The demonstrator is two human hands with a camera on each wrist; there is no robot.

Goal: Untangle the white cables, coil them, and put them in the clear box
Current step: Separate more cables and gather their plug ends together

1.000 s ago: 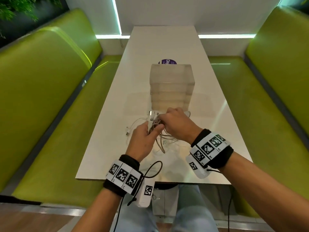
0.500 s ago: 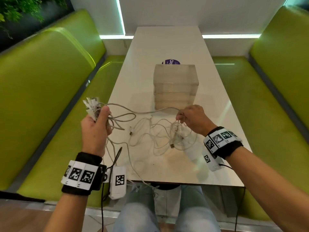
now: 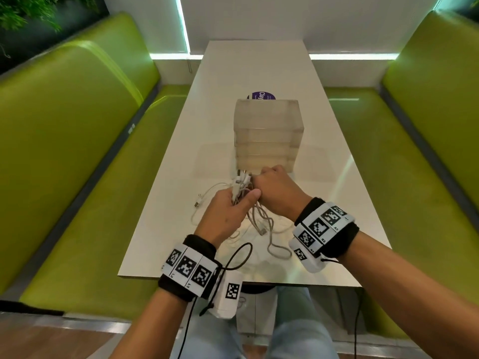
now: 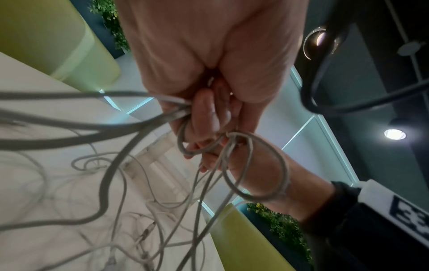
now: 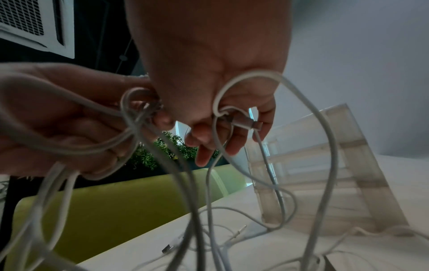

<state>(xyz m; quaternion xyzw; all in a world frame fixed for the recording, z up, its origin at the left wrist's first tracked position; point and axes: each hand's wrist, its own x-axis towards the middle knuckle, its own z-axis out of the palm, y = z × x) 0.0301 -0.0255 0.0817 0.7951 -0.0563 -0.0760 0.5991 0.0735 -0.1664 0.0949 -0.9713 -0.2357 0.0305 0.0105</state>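
The worktop [image 3: 324, 156] is a smooth, glossy white laminate that mirrors the light strips, and the benches [image 3: 64, 141] on either side are padded in smooth lime-green upholstery with a soft sheen, like vinyl or leatherette. The white cables [image 3: 261, 221] have a matt, rubbery plastic jacket with small shiny metal plug tips, while the clear box [image 3: 267, 133] is cloudy translucent plastic with smooth walls. Each wrist carries a matt black cloth band [image 3: 344, 234] faced with flat white printed marker panels, and the legs below are in pale blue denim [image 3: 298, 332].
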